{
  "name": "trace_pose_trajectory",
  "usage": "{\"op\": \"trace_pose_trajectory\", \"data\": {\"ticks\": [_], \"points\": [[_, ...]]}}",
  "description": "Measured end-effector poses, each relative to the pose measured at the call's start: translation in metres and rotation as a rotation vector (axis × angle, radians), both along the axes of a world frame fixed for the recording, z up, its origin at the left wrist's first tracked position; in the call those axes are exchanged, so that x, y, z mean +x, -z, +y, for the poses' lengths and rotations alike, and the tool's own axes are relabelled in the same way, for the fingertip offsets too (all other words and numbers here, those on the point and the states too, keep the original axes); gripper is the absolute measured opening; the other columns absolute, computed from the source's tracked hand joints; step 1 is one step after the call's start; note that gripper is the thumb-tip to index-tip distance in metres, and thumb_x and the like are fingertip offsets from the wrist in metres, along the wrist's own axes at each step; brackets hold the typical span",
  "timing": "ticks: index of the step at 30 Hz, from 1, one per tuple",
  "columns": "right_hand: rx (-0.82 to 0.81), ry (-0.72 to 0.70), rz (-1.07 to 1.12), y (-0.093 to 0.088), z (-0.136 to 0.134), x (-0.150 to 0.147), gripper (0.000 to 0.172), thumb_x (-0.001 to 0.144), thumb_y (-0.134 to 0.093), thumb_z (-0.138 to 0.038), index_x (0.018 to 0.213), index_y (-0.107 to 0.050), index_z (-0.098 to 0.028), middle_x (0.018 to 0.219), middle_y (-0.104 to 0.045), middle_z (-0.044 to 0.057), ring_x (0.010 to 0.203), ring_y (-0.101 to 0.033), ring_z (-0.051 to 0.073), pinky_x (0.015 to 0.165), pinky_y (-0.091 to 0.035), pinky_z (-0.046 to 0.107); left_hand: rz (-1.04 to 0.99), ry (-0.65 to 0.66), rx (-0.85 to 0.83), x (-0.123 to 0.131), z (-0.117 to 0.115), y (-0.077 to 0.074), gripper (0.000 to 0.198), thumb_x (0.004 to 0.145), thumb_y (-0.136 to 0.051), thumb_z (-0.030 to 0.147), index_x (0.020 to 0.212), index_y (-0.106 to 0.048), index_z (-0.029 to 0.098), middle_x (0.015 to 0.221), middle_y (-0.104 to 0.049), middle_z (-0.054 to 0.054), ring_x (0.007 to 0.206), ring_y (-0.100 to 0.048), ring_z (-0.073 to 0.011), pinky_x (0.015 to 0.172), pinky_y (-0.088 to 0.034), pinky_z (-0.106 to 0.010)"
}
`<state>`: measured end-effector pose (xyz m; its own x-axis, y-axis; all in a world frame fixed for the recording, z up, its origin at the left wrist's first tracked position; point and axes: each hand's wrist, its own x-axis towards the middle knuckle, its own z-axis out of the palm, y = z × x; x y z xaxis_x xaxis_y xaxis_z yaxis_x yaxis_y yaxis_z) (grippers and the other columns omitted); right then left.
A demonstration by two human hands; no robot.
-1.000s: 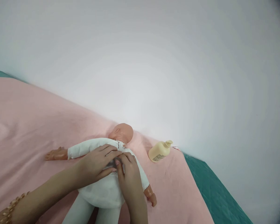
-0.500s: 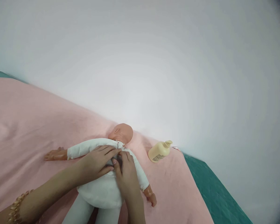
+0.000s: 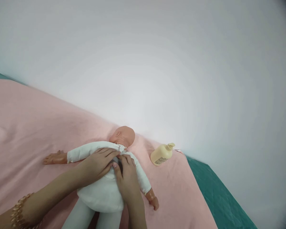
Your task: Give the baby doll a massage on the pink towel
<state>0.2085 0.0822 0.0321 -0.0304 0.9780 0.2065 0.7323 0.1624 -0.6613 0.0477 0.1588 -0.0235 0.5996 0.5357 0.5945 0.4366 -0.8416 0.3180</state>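
Pale, bare wall fills the upper part of the view, and below it a pink blanket covers a teal sheet that shows along the right edge. Farthest left, a beaded gold bracelet circles the left wrist. Beyond the left hand, out to its left, lies one bare arm of a baby doll in a white suit, stretched flat on the blanket. The left hand rests palm down on the doll's chest, fingers together and extended toward the neckline. Touching its fingertips, the right hand lies over the same spot with fingers curled and thumb tucked in, seemingly pinching the suit's fabric near the neck, though the grip itself is hidden. Just past both hands is the doll's bald head, turned toward the wall. To the right of the right hand, well apart, a cream pump bottle lies on its side; its label carries dark print too small to read.
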Motion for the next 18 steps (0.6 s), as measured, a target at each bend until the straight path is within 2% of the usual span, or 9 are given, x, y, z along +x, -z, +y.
{"op": "trace_pose_trajectory", "data": {"ticks": [5, 9, 18], "points": [[0.026, -0.013, -0.006, 0.0014, 0.0001, 0.0013, 0.030, 0.100, -0.054, -0.025, 0.127, -0.063, -0.015, 0.132, -0.059, 0.012, 0.125, -0.050, 0.028, 0.110, -0.040, 0.047, 0.002, -0.030, 0.017, -0.0018, 0.0028, 0.0041, 0.041, 0.097, -0.042, 0.019, 0.136, -0.056, 0.017, 0.133, -0.065, -0.012, 0.123, -0.058, -0.0265, 0.106, -0.047, -0.045], [0.034, -0.011, -0.025, 0.0026, 0.0007, 0.0019, 0.028, 0.100, -0.053, -0.024, 0.126, -0.064, -0.016, 0.131, -0.061, 0.012, 0.125, -0.051, 0.028, 0.110, -0.039, 0.046, 0.027, -0.038, 0.012, -0.0018, 0.0039, 0.0048, 0.038, 0.097, -0.044, 0.020, 0.132, -0.058, 0.017, 0.131, -0.067, -0.011, 0.122, -0.060, -0.0257, 0.108, -0.046, -0.043], [0.123, 0.041, -0.007, 0.0088, 0.0025, 0.0014, 0.033, 0.103, -0.041, -0.025, 0.126, -0.064, -0.018, 0.132, -0.061, 0.011, 0.127, -0.051, 0.026, 0.112, -0.038, 0.047, 0.007, -0.035, -0.012, -0.0026, 0.0042, 0.0022, 0.043, 0.095, -0.043, 0.018, 0.135, -0.055, 0.017, 0.134, -0.065, -0.012, 0.125, -0.058, -0.0259, 0.108, -0.046, -0.044]]}}
